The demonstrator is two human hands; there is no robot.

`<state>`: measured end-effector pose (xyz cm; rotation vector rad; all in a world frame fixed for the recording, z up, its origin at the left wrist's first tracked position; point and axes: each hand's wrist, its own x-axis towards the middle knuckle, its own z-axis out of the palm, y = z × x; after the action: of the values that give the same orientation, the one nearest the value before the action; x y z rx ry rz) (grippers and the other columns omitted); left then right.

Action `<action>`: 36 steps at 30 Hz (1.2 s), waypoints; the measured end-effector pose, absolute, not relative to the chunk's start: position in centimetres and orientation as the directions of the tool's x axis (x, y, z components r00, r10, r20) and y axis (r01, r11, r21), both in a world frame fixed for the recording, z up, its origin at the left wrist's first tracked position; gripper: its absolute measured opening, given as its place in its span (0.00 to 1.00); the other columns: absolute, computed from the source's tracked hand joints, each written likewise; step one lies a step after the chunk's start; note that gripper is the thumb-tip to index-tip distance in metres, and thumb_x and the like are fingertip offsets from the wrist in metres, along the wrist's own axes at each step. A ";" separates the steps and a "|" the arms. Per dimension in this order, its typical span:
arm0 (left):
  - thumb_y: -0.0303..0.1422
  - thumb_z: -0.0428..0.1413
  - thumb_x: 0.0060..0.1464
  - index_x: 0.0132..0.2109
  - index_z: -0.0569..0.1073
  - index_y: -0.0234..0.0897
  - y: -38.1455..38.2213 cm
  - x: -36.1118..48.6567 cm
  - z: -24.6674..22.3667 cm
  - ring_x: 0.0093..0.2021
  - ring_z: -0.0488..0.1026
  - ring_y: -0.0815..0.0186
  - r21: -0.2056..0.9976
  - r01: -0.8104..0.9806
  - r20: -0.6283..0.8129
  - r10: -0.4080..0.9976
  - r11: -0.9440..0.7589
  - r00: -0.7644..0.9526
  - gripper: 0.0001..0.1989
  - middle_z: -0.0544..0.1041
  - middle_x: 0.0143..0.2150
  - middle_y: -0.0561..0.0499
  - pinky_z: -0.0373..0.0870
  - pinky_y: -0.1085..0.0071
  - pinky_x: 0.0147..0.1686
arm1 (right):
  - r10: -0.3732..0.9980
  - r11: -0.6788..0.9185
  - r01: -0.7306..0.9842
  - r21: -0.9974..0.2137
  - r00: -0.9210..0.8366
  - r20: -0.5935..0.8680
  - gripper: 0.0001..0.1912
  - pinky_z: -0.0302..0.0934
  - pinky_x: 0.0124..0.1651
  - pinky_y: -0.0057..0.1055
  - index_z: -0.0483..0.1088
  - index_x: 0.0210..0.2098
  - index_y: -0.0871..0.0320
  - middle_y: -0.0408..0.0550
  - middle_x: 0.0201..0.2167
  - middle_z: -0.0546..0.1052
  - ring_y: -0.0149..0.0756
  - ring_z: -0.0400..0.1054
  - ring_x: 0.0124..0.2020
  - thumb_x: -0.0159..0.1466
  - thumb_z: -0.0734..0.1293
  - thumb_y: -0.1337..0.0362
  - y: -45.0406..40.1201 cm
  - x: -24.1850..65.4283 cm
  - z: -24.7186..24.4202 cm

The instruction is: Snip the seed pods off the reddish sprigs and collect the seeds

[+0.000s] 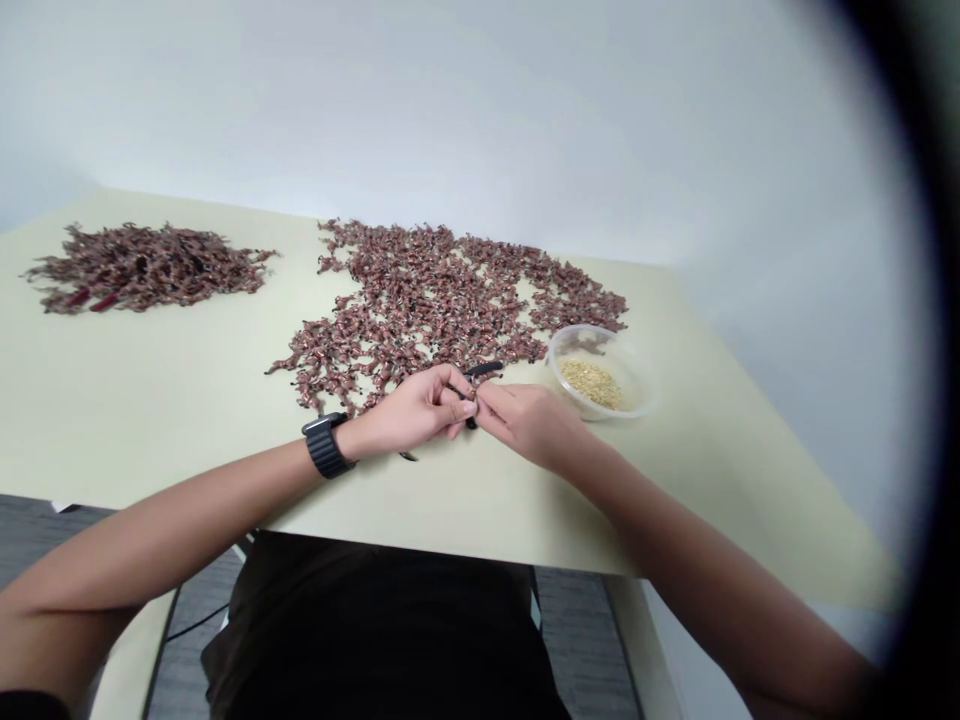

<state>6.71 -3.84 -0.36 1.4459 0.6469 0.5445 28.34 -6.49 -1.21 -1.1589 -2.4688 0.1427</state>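
My left hand, with a dark watch on its wrist, and my right hand meet above the near middle of the table. Their fingertips are pinched together around a small brown piece, mostly covered by the fingers. Just behind the fingertips shows a black, handle-like part of a tool whose kind is hidden. Beyond the hands spreads a wide layer of small shiny brown pieces with dark tips. Beside my right hand stands a clear round plastic bowl holding tiny yellow-gold bits.
A denser heap of similar brown pieces lies at the far left, with two dark red strips at its front. The pale yellow table meets a white wall behind. The table's front edge runs close to my body.
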 end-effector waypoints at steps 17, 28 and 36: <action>0.37 0.56 0.65 0.48 0.65 0.36 -3.9 6.4 0.2 0.23 0.61 0.72 0.949 0.218 0.023 0.741 -0.227 0.671 0.11 0.70 0.24 0.58 0.58 0.76 0.26 | 0.935 0.084 0.386 -0.919 -0.349 -0.062 0.14 0.42 0.23 0.29 0.61 0.26 0.56 0.37 0.18 0.56 0.27 0.46 0.19 0.68 0.59 0.60 -6.2 27.4 -0.9; 0.45 0.60 0.61 0.45 0.65 0.34 -3.8 6.7 0.6 0.18 0.58 0.76 0.992 0.046 -0.114 0.689 0.117 0.716 0.19 0.70 0.22 0.57 0.51 0.78 0.19 | 0.778 0.616 0.760 -0.210 -0.543 0.316 0.14 0.44 0.30 0.33 0.64 0.31 0.58 0.44 0.24 0.69 0.31 0.57 0.24 0.73 0.57 0.61 -6.4 28.2 -1.6; 0.43 0.58 0.63 0.46 0.64 0.35 -3.8 6.6 -0.1 0.18 0.58 0.75 0.995 0.075 -0.103 0.678 0.070 0.728 0.17 0.70 0.22 0.58 0.51 0.78 0.19 | 0.791 0.612 0.717 -0.334 -0.549 0.270 0.15 0.43 0.29 0.31 0.63 0.29 0.58 0.42 0.23 0.67 0.29 0.55 0.23 0.71 0.60 0.60 -6.4 28.2 -1.7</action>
<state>6.58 -3.77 -0.13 1.4503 0.6585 0.5065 28.21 -6.38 -1.67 -1.2042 -2.4467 0.2583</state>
